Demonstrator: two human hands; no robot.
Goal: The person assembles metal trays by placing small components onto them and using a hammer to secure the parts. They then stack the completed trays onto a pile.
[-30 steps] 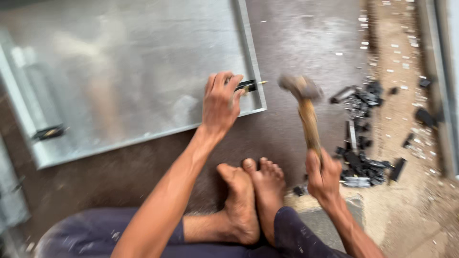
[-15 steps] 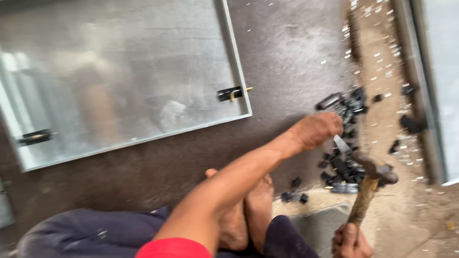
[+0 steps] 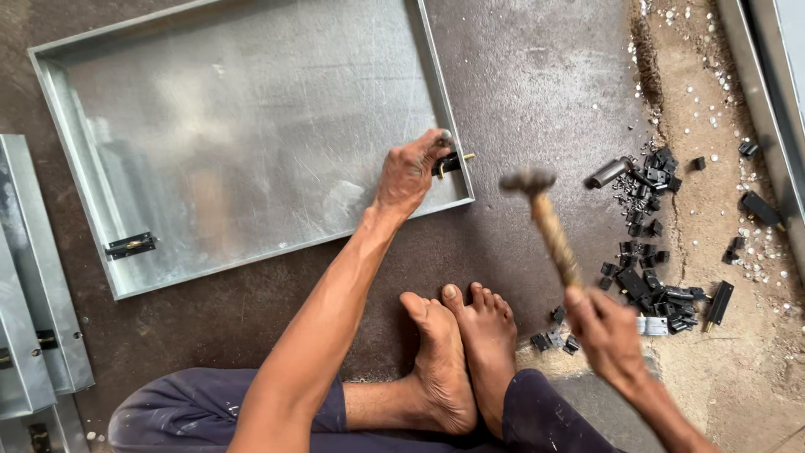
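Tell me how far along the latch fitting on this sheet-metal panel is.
One black latch already sits on the panel's left edge. The left hand steadies a second latch at the right edge, while the right hand has the hammer raised. A pile of loose latches remains unused.

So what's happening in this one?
A person sits barefoot on the floor. Their left hand steadies a small black latch at the right edge of a shallow metal tray. Their right hand holds a wooden-handled hammer raised beside it. A heap of small black metal parts lies to the right.
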